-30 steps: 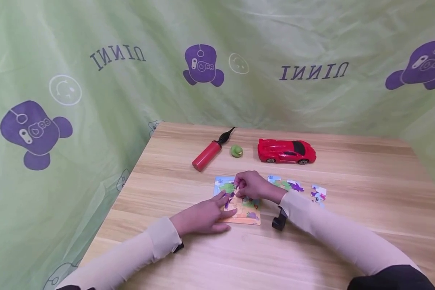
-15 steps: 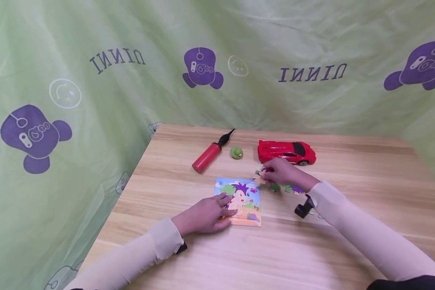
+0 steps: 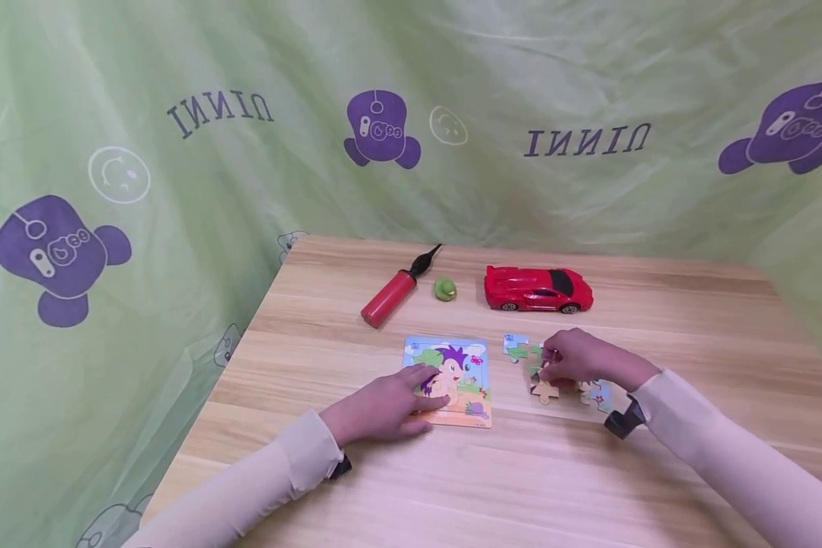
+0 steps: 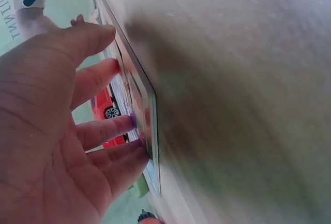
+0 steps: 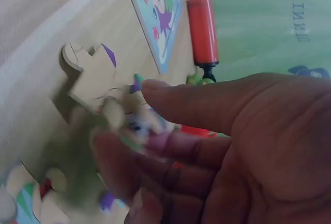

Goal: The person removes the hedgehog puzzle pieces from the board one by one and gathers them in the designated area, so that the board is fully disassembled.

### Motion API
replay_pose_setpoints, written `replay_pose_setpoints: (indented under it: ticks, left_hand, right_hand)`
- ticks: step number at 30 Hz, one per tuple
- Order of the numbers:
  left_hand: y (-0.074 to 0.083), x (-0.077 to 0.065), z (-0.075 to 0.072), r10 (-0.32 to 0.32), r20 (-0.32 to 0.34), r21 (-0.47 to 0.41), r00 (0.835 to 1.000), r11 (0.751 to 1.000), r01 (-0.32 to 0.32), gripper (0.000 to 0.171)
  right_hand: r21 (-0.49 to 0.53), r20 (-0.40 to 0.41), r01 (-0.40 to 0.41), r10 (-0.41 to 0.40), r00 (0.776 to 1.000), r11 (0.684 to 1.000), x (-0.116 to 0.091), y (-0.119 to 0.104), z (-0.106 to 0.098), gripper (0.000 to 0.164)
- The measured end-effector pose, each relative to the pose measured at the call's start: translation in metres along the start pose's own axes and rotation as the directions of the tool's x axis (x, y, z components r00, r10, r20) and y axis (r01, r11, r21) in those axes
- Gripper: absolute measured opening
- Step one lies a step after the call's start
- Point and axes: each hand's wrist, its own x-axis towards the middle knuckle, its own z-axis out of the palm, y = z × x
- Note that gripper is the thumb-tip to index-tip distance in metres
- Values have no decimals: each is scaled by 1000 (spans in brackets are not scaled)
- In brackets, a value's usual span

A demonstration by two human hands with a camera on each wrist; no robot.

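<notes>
The square picture puzzle board [image 3: 481,380], with a purple-haired cartoon hedgehog, lies mid-table. My left hand [image 3: 383,407] rests its spread fingers on the board's left part; the left wrist view shows the fingertips touching its face. Right of the board, my right hand [image 3: 578,358] is low over a group of loose jigsaw pieces [image 3: 517,346]. Its thumb and index finger pinch a jigsaw piece [image 5: 115,111], blurred in the right wrist view. Close by, a peach jigsaw piece [image 5: 93,81] appears with a shadow beneath it. The hand hides some pieces in the head view.
A red hand pump [image 3: 389,299] with a black nozzle, a small green toy duck [image 3: 445,289] and a red toy car [image 3: 537,289] stand along the back of the wooden table [image 3: 411,487]. More pieces [image 3: 597,396] lie right of the hand. Green curtain [image 3: 281,183] hangs behind.
My right hand has moved from the board rightward to the loose pieces, carrying a jigsaw piece. The board's picture is now more exposed. My left hand has stayed on the board.
</notes>
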Motion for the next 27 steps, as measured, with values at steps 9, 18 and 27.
replay_pose_setpoints:
  ticks: [9, 18, 27]
  left_hand:
    - [-1, -2, -2, -19, 28, -40, 999, 999, 20, 58]
    - [1, -1, 2, -7, -86, -13, 996, 1000, 6, 50]
    - [23, -10, 5, 49, -90, 175, 995, 984, -33, 52]
  right_hand:
    - [-161, -208, 11, -45, 977, 987, -5, -19, -7, 16]
    - [-162, -171, 265, -291, 941, 951, 37, -63, 20, 7]
    - [-219, -138, 428, -462, 876, 877, 80, -100, 50, 11]
